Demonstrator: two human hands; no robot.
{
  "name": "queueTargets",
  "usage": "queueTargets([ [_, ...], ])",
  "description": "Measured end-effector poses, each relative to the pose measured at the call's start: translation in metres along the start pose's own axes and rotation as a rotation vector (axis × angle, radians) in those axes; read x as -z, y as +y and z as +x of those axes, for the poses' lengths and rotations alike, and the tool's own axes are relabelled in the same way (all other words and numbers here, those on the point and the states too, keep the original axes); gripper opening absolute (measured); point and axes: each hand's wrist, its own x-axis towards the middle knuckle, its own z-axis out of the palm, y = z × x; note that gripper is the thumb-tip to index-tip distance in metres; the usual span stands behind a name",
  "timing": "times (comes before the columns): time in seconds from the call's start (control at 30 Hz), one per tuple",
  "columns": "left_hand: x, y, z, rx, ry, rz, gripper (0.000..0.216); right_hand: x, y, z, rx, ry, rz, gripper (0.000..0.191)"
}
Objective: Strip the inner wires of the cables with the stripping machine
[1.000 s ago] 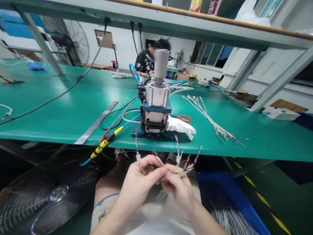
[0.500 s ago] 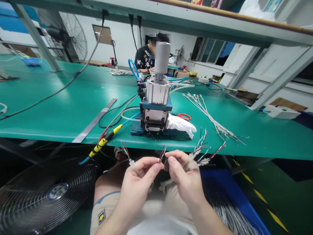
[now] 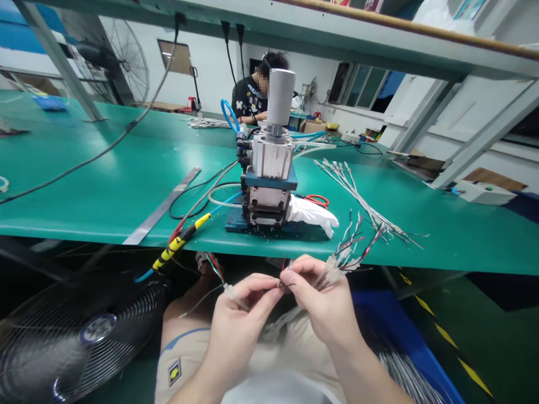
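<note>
Over my lap, in front of the bench edge, both hands meet at the fingertips. My left hand (image 3: 242, 320) is closed, pinching thin cable wires (image 3: 284, 266) between thumb and forefinger. A cable (image 3: 229, 290) with split red, green, white and black wires also lies in that hand and points up left. My right hand (image 3: 322, 306) pinches at the same wires. Across its palm it also grips a bundle of cables (image 3: 337, 266) with pale sleeves and loose coloured wire ends fanning up right. Just beyond stands a pneumatic machine (image 3: 272, 199) with a white glove (image 3: 314, 214) at its right side.
Finished-looking grey cables (image 3: 362, 202) lie on the green bench (image 3: 84, 191), right of the machine. A steel ruler (image 3: 162, 207) and black-and-yellow taped hose (image 3: 179, 244) lie left. Below are a fan (image 3: 99, 328) and blue bin (image 3: 412, 342) of cables. A person (image 3: 252, 92) sits opposite.
My right fingertips have closed in on the wires at my left fingertips. The bundle in my right hand has tilted slightly upward, and the left-hand cable sits a little lower.
</note>
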Motion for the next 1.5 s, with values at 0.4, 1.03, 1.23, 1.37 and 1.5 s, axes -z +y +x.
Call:
queueTargets([
  [0.4,0.003,-0.006,-0.005,0.266,0.007,-0.283,0.029,-0.007,0.007,-0.003,-0.026,-0.027,0.144,0.016],
  [1.03,-0.002,-0.005,-0.003,-0.019,-0.020,-0.114,0.005,-0.015,-0.012,-0.001,-0.062,0.007,-0.170,0.004],
  [1.23,0.001,-0.007,-0.009,-0.172,0.015,0.048,0.011,0.005,-0.009,0.026,0.128,0.311,-0.198,0.004],
  [1.37,0.005,-0.007,-0.009,-0.106,0.069,0.030,0.007,0.028,-0.009,0.039,0.111,0.420,0.023,0.014],
  [1.5,0.002,-0.004,-0.005,-0.047,0.079,-0.030,0.007,0.026,-0.007,0.017,-0.072,0.095,-0.009,0.015],
])
